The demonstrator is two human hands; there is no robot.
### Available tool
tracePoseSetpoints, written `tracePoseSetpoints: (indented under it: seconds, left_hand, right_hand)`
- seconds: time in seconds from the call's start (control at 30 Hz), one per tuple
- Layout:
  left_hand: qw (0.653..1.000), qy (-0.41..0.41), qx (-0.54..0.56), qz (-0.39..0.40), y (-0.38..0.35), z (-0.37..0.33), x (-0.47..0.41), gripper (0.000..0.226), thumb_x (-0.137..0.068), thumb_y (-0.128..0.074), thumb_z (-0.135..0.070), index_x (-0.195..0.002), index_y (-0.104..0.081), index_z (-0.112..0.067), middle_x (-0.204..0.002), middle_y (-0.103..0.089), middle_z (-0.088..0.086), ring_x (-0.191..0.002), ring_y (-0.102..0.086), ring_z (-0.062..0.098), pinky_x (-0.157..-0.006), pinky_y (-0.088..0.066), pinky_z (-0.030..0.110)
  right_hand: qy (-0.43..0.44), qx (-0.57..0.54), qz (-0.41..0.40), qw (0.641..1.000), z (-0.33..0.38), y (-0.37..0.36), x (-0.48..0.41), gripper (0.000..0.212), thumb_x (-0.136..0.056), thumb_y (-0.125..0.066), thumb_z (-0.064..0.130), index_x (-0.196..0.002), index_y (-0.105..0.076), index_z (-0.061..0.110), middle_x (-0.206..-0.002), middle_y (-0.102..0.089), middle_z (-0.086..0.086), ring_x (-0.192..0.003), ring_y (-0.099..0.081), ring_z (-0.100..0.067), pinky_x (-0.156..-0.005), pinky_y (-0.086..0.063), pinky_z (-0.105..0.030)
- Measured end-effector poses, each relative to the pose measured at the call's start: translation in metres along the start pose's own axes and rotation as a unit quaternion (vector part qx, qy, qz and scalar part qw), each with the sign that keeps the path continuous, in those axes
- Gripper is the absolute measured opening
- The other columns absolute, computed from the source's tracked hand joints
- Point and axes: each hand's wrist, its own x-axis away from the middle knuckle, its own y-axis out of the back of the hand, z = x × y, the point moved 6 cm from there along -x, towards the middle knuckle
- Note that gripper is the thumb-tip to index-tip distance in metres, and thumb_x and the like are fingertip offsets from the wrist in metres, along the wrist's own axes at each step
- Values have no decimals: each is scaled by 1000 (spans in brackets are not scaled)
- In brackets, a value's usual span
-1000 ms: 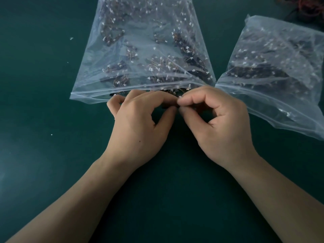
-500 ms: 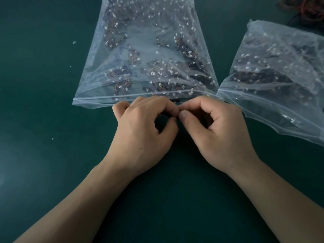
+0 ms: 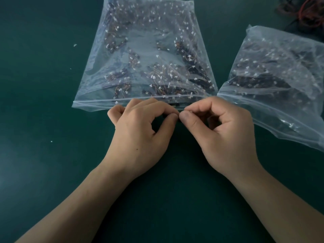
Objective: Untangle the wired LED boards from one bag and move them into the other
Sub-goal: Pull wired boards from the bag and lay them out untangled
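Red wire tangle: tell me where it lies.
The red wire tangle sits in the head view's far right corner, just beyond the right-hand plastic bag.

Tangled red wires (image 3: 309, 14) lie on green table (image 3: 38, 155).

No readable text, label, brand, number or sign anywhere.

Dark green table (image 3: 35, 172), a clear zip bag (image 3: 145, 50) of wired LED boards (image 3: 192, 71) lying flat at its middle, a second clear bag (image 3: 280, 76) just beside it on the right, a tangle of red and dark wires (image 3: 306, 13) at the far right corner, a few white specks (image 3: 75, 45) on the left.
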Motion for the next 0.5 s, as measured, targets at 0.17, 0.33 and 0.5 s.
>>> tracePoseSetpoints:
  seconds: [0.17,0.33,0.5]
  left_hand:
    - [999,-12,-7,52,-3,-3,1,12,-88,-57,-32,-90,-66,-40,-92,-65,-25,-108,-55,5,-97,-25,41]
    - [996,-35,-7,84,-3,-7,3,11,-89,-52,-33,-90,-62,-38,-87,-61,-21,-105,-52,8,-96,-23,41]
    - [996,-32,-5,81,-3,-7,3,14,-93,-52,-34,-88,-65,-38,-91,-61,-22,-105,-53,7,-96,-23,41]
  right_hand:
    - [0,-14,19,1000,0,-2,1,3,-94,-77,19,-91,-77,20,-80,-75,15,-76,-73,-10,-65,-49,-12]
    - [4,-5,24,1000,-1,-3,0,2,-92,-80,21,-92,-78,21,-81,-75,18,-78,-73,-5,-67,-50,-10]
    - [10,-9,22,1000,1,-2,1,5,-90,-82,21,-93,-78,22,-82,-75,20,-78,-73,-1,-69,-50,-9]
